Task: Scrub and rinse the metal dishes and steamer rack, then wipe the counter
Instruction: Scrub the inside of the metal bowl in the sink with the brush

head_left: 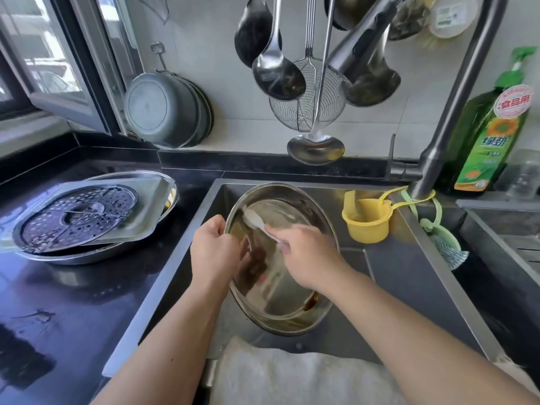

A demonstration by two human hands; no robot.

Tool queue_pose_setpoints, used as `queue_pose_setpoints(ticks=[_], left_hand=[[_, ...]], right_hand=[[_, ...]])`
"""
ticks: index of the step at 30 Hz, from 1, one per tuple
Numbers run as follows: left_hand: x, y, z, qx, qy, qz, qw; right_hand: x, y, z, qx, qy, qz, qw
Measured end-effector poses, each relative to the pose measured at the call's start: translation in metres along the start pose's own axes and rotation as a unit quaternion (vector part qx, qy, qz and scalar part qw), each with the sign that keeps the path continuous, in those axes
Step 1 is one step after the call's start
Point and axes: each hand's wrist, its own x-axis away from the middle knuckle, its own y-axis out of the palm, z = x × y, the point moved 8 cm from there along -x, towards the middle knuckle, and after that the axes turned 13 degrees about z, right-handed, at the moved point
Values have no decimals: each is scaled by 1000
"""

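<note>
Fingers (217,229) round shiny steel dish (280,287) rim

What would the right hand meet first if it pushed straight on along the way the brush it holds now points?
Most likely the inner face of the metal dish: the right hand points its white brush up-left, the head apparently already against the dish's upper inside. Beyond lies the rim that the left hand grips.

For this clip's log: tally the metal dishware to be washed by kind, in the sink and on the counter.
Round metal dish held in the sink: 1
Round metal dish on the counter: 1
Rectangular metal tray: 1
Perforated steamer rack: 1
Total: 4
</note>
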Motion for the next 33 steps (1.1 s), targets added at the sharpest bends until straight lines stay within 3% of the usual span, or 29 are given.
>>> queue_pose_setpoints(ticks=[8,16,22,28,33], left_hand=[[-15,-4,-23,53,-102,16,993],[5,4,-21,127,-218,-38,967],[12,19,-17,140,-202,-75,966],[1,11,-31,154,-225,-22,962],[10,20,-21,145,-193,-58,969]], right_hand=[[-15,-33,35,16,75,93,993],[-16,-26,26,64,71,2,995],[-18,-22,27,135,93,-4,986],[13,21,-29,31,5,-132,991],[-14,-8,3,106,45,-41,992]])
